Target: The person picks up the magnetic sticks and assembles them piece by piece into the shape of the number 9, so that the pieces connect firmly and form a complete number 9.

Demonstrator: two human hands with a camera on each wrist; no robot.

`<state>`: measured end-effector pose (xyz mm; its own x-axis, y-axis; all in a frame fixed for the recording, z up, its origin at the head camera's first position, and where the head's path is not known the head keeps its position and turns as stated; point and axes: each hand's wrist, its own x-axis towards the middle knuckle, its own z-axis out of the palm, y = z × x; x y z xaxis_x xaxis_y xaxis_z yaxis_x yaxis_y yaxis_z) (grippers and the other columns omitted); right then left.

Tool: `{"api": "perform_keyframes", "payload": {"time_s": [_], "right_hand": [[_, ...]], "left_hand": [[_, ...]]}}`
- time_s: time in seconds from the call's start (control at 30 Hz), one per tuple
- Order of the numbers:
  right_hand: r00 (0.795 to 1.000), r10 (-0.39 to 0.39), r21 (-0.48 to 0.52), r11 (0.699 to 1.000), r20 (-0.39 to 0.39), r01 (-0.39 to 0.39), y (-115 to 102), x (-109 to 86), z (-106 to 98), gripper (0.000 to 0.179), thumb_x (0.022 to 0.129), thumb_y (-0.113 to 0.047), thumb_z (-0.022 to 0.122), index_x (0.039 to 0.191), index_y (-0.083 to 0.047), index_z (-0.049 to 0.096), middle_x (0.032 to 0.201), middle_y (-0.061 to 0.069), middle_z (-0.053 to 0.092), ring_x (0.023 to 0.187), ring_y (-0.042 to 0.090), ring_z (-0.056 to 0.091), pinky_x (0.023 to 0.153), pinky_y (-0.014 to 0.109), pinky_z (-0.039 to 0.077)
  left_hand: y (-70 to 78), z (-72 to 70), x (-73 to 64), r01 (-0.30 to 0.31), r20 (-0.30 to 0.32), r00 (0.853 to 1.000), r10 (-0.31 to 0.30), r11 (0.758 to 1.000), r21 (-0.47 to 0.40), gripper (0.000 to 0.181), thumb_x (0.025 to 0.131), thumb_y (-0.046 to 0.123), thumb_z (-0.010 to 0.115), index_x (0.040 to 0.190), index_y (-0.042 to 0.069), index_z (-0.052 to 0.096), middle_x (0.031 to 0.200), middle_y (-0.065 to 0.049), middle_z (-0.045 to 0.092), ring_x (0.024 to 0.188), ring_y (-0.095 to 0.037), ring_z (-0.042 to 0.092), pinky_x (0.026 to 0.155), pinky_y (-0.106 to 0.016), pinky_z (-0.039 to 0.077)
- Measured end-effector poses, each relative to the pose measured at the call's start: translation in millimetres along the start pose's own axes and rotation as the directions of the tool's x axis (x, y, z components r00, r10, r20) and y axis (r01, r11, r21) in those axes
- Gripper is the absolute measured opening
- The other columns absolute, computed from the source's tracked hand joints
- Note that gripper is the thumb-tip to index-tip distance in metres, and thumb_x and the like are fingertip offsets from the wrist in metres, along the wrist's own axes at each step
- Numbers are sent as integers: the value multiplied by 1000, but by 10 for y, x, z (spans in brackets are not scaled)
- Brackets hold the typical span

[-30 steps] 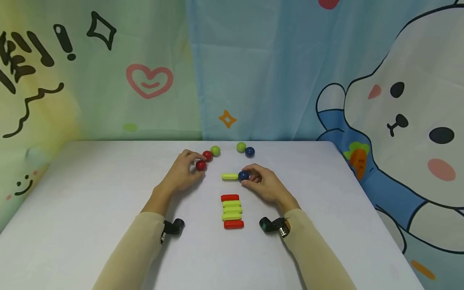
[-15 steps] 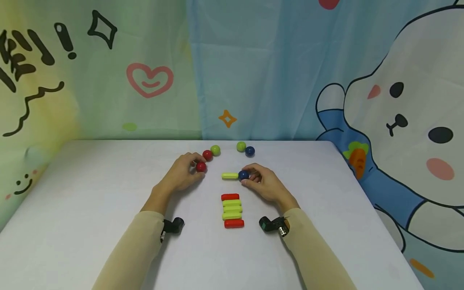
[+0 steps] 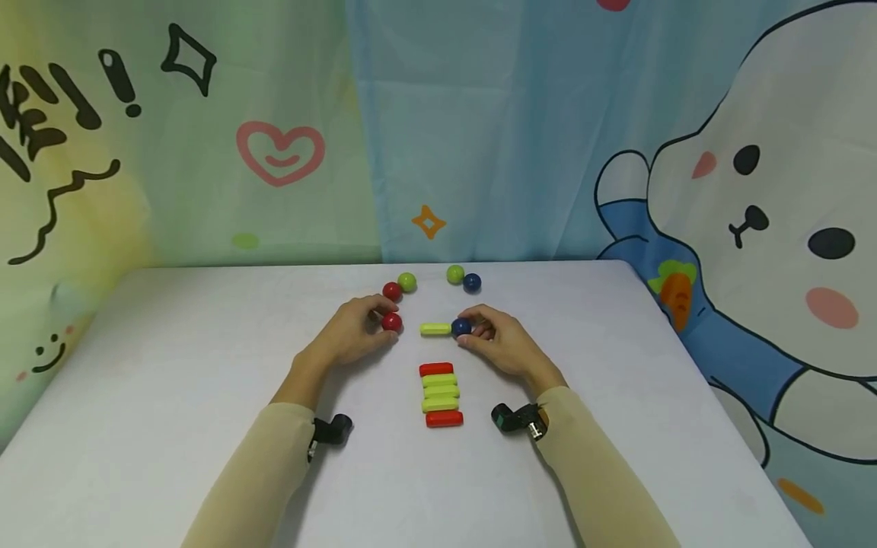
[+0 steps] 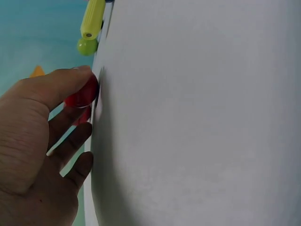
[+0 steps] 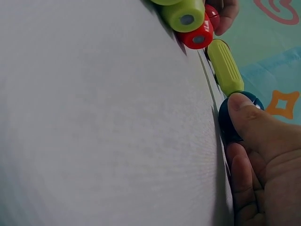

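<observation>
My left hand point(image 3: 352, 331) pinches a red ball point(image 3: 392, 322) between thumb and fingers, just above or on the table; the left wrist view shows the thumb over the red ball point(image 4: 83, 94). My right hand point(image 3: 503, 340) pinches a dark blue ball point(image 3: 461, 327). That ball touches the right end of a yellow-green ribbed rod point(image 3: 435, 329), seen end to end with the blue ball point(image 5: 226, 117) in the right wrist view. A short gap separates the rod's left end from the red ball.
Below the hands lies a row of rods, with a red rod point(image 3: 436, 369) at the far end, several yellow-green rods point(image 3: 441, 392) and a red rod point(image 3: 444, 418) nearest. Behind are another red ball point(image 3: 393, 291), green balls point(image 3: 407, 282) and a blue ball point(image 3: 472, 283) on the white table point(image 3: 171, 365).
My left hand has moved the red ball right and slightly nearer, away from the other red ball and toward the rod. My right hand stays on the blue ball. The view has shifted slightly.
</observation>
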<state>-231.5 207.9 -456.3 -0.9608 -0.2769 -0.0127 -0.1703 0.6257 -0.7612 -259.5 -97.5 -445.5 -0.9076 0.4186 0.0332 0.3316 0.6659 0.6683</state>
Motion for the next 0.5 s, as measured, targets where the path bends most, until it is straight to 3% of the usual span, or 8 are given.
{"api": "perform_keyframes", "payload": {"time_s": [0.23,0.5], "right_hand": [[1000,2,1,1000,-5,-2,-4,8,-10,39,96,-29,74,133,-20,63,111,3,66,94,21,58,86,36,49],[1000,16,10,1000,-11,-16,-7,12,4,39,96,-29,75,132,-21,63,108,3,65,93,20,58,85,35,49]], "left_hand": [[62,10,-7,-27,29,999,26,1000,11,40,90,22,78,128,16,66,115,-5,68,108,-24,57,100,-44,47],[95,40,-14,-15,45,999,14,1000,19,41,91,23,78,129,17,66,115,-5,67,110,-25,56,102,-44,47]]}}
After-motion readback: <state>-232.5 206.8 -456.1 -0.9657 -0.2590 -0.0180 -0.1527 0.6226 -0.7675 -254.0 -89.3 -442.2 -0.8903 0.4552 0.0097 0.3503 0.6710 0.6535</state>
